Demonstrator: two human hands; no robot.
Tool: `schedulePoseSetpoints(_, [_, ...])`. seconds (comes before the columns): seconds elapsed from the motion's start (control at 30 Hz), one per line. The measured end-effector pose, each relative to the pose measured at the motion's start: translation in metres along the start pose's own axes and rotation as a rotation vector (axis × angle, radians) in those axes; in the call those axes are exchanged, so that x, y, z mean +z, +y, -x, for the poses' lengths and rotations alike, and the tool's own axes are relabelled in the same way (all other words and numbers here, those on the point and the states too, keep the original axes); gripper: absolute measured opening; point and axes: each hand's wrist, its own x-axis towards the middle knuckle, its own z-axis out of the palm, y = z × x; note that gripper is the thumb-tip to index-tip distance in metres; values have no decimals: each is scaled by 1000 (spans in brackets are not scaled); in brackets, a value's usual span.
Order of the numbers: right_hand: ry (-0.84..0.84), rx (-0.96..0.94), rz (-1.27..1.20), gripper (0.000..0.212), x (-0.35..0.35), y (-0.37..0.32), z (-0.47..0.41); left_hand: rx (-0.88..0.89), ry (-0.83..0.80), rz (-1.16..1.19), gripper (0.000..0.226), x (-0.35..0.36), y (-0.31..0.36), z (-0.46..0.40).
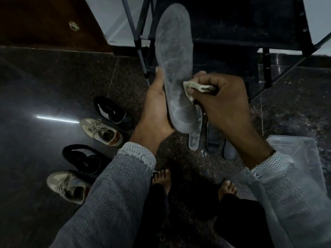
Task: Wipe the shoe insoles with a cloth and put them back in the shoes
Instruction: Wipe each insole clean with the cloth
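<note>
At the centre of the frame we see a long grey foam insole (174,68), smeared with pale streaks, held up on end with its toe reaching toward the top edge. The left hand (155,108) grasps it along its left edge and under the heel, thumb lying up the side. The right hand (222,102) is clenched round a small folded cream cloth (193,87), and the cloth's free corner presses against the insole's right edge near the middle.

Behind the heel of the held insole, partly hidden by it and by the right hand, three more insoles lie on the dark speckled stone floor (44,77): a pale translucent one (194,140) and two darker grey ones (214,140) just right of it.

In the left of the frame four shoes stand in a slanting row: a black knit sneaker with white stripes (110,111), a beige lace-up sneaker (101,131), a second black striped sneaker (83,158) and a second beige sneaker (69,187), each near the next.

At the top a black metal-framed rack (250,33) stands behind the insole. A brown wooden door (44,20) fills the upper left. At the right edge lies a clear plastic tray (297,154), partly covered by the right sleeve. Two bare feet (163,176) show at lower centre.
</note>
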Motion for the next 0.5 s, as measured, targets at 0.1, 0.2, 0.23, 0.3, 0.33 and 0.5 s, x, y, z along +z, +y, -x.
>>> schedulePoseSetpoints(0.1, [-112,-20,208,3,0,0,3,-31,-20,113,74,-5,2,-1])
schedulePoseSetpoints(0.2, [-316,-2,264,4,-4,-5,3,-28,-47,197,76,-12,7,-3])
schedulePoseSetpoints(0.23, [-345,-11,280,5,-4,-6,4,-10,-30,175,76,-10,8,-2])
schedulePoseSetpoints(0.3, [-275,-43,308,8,-3,-6,4,-28,-60,178,77,-11,7,-3])
schedulePoseSetpoints(0.33, [-206,-54,308,9,-1,-5,4,-34,-72,178,76,-10,6,-2])
schedulePoseSetpoints(0.5, [-118,-33,313,5,3,-7,4,-35,-50,177,75,-7,2,0])
